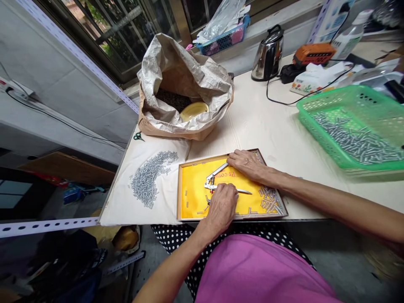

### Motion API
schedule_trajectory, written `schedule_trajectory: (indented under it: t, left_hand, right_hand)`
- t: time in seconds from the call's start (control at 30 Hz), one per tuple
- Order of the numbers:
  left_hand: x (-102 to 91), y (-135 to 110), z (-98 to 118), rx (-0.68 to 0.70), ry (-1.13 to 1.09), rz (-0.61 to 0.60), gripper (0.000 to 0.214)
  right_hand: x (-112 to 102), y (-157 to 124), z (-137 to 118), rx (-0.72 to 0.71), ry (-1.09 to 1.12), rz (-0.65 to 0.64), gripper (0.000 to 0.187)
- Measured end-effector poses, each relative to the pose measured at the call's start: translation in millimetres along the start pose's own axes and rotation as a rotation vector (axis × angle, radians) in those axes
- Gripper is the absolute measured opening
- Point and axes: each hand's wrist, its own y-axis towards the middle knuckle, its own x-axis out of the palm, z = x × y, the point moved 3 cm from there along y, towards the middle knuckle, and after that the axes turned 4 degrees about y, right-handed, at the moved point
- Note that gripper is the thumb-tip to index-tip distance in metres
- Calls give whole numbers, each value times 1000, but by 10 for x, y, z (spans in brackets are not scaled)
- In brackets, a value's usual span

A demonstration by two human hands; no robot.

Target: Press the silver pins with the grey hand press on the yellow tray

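A hinged silver metal tool (216,171) lies spread in a shallow tray (180,189) with a yellow lining, its joint toward the left. My right hand (248,164) is closed over the far end of its upper arm. Lower down, my left hand (222,206) curls over the tool's lower arm, whose pointed end sticks out to the right. The left fingertips are partly hidden. A small red part shows just under the joint. Small metal springs (270,201) are heaped in the tray's right corner, and several more lie scattered along its left and front edges.
A pile of small silver pieces (147,176) lies left of the tray, near green-handled scissors (138,136). Behind stands an open woven sack (186,130) holding a yellow bowl (194,111). At right are a green basket (331,149) of metal pieces, a kettle (268,54) and a black cable.
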Motion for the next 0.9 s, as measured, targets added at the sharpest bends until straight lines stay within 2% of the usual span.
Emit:
schedule_trajectory:
  t: [0.1, 0.17, 0.23, 0.3, 0.37, 0.47, 0.77, 0.9]
  left_hand:
    - [-132, -53, -82, -50, -177, 68, 15]
    - [-269, -116, -240, -217, -273, 163, 16]
    - [-378, -200, -446, -443, -369, 216, 18]
    - [-420, -278, -623, -606, -482, 184, 22]
    - [-415, -337, -731, -692, -546, 135, 24]
    - [-389, -379, -770, -729, -510, 103, 23]
    - [-371, -352, -695, -686, -327, -20, 19]
    - [-350, -340, -686, -738, -348, -96, 17]
  right_hand:
    - [-65, -38, -4, -6, 10, 27, 21]
    - [-108, -77, -9, -11, 18, 54, 22]
    - [-151, -126, -10, -10, 9, 81, 23]
    - [-194, -176, -18, -7, -7, 94, 23]
    - [-239, -215, -36, 5, -25, 97, 24]
    - [-305, -245, -80, 20, -42, 87, 27]
    - [-404, -237, -132, 33, -89, 45, 33]
    - [-417, -256, -148, 31, -101, 42, 34]
